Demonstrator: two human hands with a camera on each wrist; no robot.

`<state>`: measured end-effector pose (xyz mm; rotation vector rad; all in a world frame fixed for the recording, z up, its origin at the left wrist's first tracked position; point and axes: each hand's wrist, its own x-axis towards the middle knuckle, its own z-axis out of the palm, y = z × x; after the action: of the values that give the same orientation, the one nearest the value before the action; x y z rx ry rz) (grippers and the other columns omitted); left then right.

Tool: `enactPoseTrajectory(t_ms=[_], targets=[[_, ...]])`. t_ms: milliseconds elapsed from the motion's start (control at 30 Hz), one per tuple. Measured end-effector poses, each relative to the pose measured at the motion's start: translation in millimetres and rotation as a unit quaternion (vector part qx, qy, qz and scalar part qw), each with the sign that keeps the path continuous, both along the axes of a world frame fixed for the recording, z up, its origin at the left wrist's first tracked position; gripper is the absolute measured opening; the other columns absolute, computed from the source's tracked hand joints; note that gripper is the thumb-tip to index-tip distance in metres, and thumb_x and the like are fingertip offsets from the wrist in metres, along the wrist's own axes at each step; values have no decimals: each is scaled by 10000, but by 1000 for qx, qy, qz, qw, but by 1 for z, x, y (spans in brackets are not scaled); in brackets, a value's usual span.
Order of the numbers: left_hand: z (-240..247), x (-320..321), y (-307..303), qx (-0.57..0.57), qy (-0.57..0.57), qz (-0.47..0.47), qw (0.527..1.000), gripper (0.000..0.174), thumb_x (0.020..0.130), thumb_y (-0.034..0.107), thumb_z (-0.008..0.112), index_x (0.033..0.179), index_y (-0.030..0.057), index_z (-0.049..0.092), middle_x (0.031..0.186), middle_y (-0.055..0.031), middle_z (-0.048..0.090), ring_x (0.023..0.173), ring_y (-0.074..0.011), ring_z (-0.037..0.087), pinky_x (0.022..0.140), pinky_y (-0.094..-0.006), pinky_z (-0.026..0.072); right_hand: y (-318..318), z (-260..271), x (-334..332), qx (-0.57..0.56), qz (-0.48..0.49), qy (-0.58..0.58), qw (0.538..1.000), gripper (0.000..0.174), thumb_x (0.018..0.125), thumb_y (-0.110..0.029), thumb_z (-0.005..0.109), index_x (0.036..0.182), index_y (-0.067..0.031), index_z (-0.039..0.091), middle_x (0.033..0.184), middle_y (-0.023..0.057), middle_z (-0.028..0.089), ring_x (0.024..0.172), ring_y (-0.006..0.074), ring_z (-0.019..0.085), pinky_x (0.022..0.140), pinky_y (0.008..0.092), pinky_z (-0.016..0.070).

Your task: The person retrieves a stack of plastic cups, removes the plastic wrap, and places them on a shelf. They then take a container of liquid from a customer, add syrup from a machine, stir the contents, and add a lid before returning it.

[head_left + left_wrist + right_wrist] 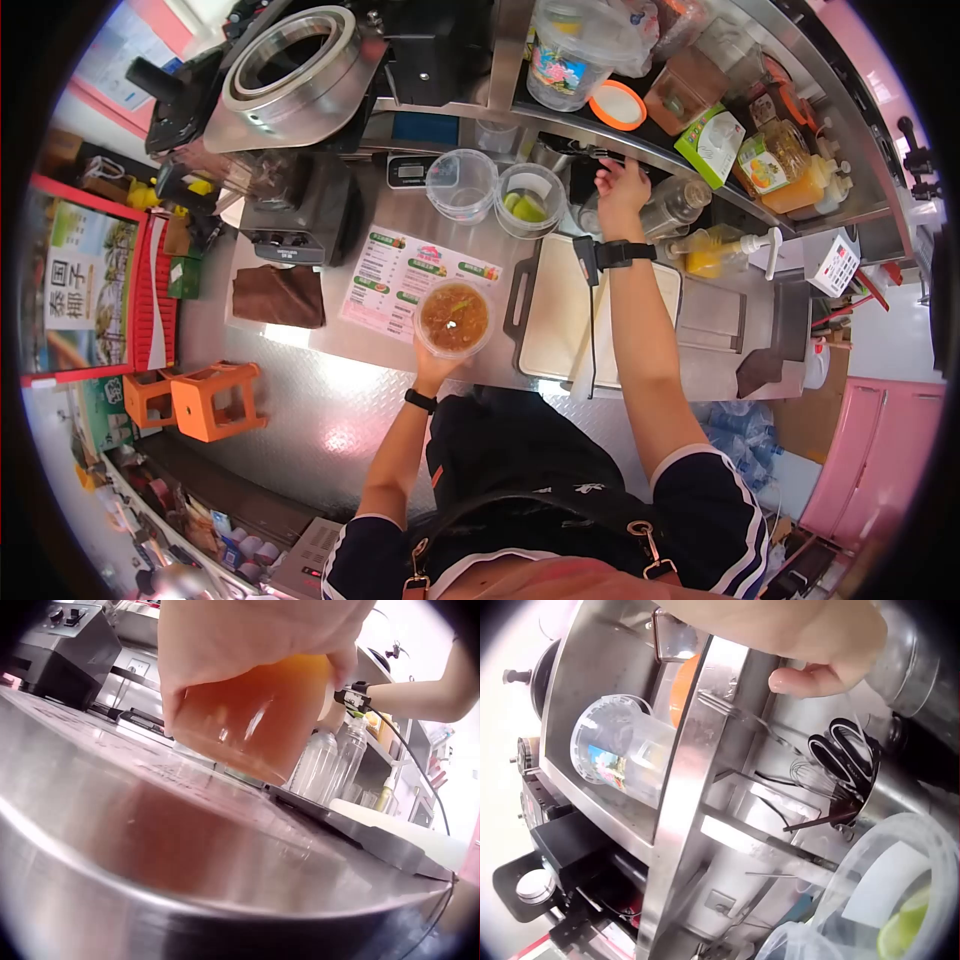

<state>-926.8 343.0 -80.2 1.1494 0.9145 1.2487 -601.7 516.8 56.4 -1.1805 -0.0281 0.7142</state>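
Observation:
My left hand (437,366) grips a clear round tub (455,318) of amber-brown liquid, with a bit of green and darker pieces at its surface. In the left wrist view the fingers wrap around the tub's side, tilted in that view, above the steel counter. My right hand (624,188) reaches to the back under the shelf edge, its fingers loosely bent. Beneath it stands a metal utensil holder (889,796) with a fork (742,716), a whisk (817,778) and black-handled scissors (847,754). Its bent fingertip shows nothing pinched at it.
A printed menu (380,280) lies on the counter beside a white cutting board (552,300). Behind are an empty clear tub (461,190), a tub with green lime pieces (527,207) and a scale (408,172). A steel shelf (682,802) overhangs the back.

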Motion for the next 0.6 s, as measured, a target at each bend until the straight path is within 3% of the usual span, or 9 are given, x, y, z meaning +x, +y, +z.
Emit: enactPoseTrajectory(t_ms=[67, 167, 400, 467, 500, 567, 600], targets=[[-6, -7, 4, -17, 63, -13, 998, 988, 495, 154, 906, 1291, 17, 336, 1235, -143, 502, 1131, -245, 530, 957, -393, 453, 2, -9, 10, -11, 5, -58, 998, 237, 892, -218, 578, 935, 8, 519, 686, 120, 612, 494, 196, 568, 413, 300, 473], [-22, -15, 6, -59, 6, -26, 998, 1009, 488, 166, 911, 1295, 19, 323, 1234, -146, 499, 1130, -244, 527, 954, -389, 451, -4, -9, 4, -8, 1, -162, 987, 241, 927, -230, 522, 888, 7, 542, 667, 109, 601, 480, 176, 555, 407, 290, 470], [-39, -28, 11, -79, 47, -93, 991, 1047, 493, 187, 913, 1316, 19, 288, 1264, -157, 473, 1126, -261, 525, 965, -380, 436, -56, 21, -25, 68, -156, -296, 940, 262, 959, -227, 468, 893, 17, 538, 625, 100, 566, 455, 156, 540, 386, 259, 455], [-20, -31, 15, -11, 92, -123, 988, 1017, 579, 45, 853, 1383, 32, 230, 1290, -156, 478, 1174, -251, 513, 975, -397, 453, -70, 38, -23, 74, -178, -298, 935, 268, 959, -235, 469, 893, 16, 536, 625, 100, 565, 458, 158, 538, 389, 265, 449], [-9, -29, 17, -21, 94, -121, 988, 1017, 579, 45, 853, 1383, 32, 230, 1290, -156, 478, 1174, -251, 513, 975, -397, 453, -78, 46, -22, 82, -200, -301, 929, 274, 959, -244, 471, 894, 14, 534, 624, 100, 565, 462, 160, 537, 392, 272, 443], [24, -24, 16, -123, -14, -118, 985, 1297, 468, 198, 916, 1432, 2, 72, 1389, -182, 349, 1280, -285, 391, 1052, -399, 344, -99, 68, -27, 54, -223, -337, 913, 295, 955, -275, 485, 881, 8, 528, 629, 102, 566, 468, 162, 534, 415, 281, 443], [15, -30, 14, -91, 12, -124, 988, 1332, 462, 201, 916, 1436, -4, 32, 1424, -194, 283, 1315, -292, 335, 1075, -406, 304, -113, 79, -33, 48, -237, -358, 902, 305, 954, -287, 489, 872, 4, 524, 624, 94, 559, 479, 155, 530, 419, 270, 429]])
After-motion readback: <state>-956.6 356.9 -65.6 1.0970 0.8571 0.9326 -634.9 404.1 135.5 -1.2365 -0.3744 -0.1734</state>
